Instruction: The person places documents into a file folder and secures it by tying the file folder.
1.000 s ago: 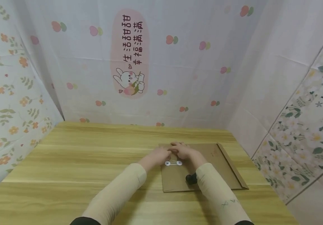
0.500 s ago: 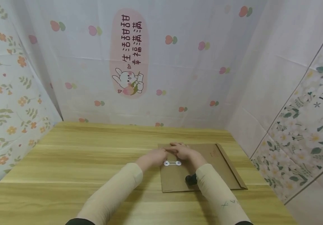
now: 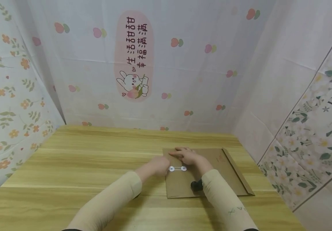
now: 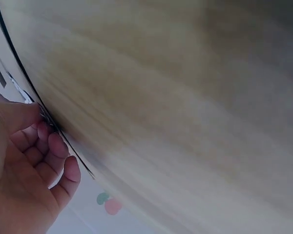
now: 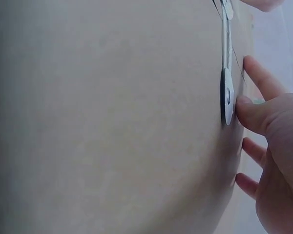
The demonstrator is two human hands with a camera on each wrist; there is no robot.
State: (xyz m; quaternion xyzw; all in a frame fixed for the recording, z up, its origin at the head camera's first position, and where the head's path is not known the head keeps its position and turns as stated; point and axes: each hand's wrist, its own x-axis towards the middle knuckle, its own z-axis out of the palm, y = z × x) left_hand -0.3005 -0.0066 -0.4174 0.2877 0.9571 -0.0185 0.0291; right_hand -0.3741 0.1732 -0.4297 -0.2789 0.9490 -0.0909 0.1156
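A brown kraft paper envelope point(image 3: 180, 187) lies flat on the table, with two white round buttons, a left one point(image 3: 171, 168) and a right one point(image 3: 183, 168). Thin string point(image 3: 177, 168) runs between them in parallel strands. At the envelope's left edge, next to the left button, my left hand point(image 3: 160, 166) pinches thumb against index finger; the string's end there is too fine to make out. My right hand point(image 3: 187, 156) rests on the envelope's upper part with fingers spread. In the right wrist view its thumb point(image 5: 251, 114) lies close to the right button point(image 5: 228, 97).
The wooden table point(image 3: 96, 160) stretches left of the envelope. A folded flap point(image 3: 239, 173) runs along the envelope's right side. A black wrist-camera part point(image 3: 196, 185) sits under my right wrist. Printed curtains point(image 3: 166, 64) enclose the back and sides.
My left hand has moved from the envelope's top, near the right fingers, down and left to beside the left button. The right hand has stayed in place.
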